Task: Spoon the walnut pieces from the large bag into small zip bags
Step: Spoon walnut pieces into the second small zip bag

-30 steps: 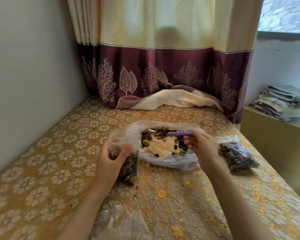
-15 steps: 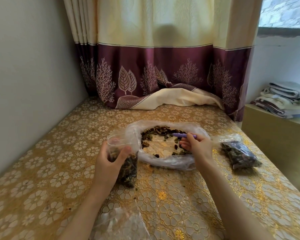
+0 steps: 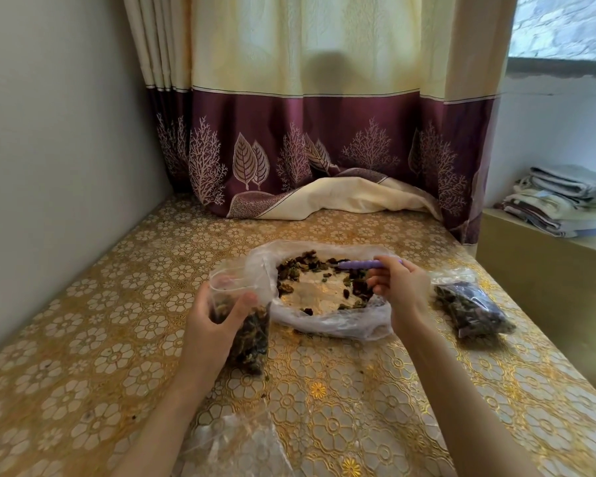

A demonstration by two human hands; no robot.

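Large clear bag [image 3: 327,323], mouth spread open on table, dark walnut pieces [image 3: 308,266] ringing its floor, lilac spoon [image 3: 360,264] within; small zip bag [image 3: 246,325] upright, part-filled; another [image 3: 473,309] filled, lying right.

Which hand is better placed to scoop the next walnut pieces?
The right hand. It already grips the purple spoon over the open large bag. The left hand holds the small bag upright beside it.

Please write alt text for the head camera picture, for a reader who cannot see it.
A person's right hand holds a purple spoon over walnut pieces in an open large bag, while the left hand holds a partly filled small zip bag upright beside it. A filled zip bag lies to the right on the gold patterned table.
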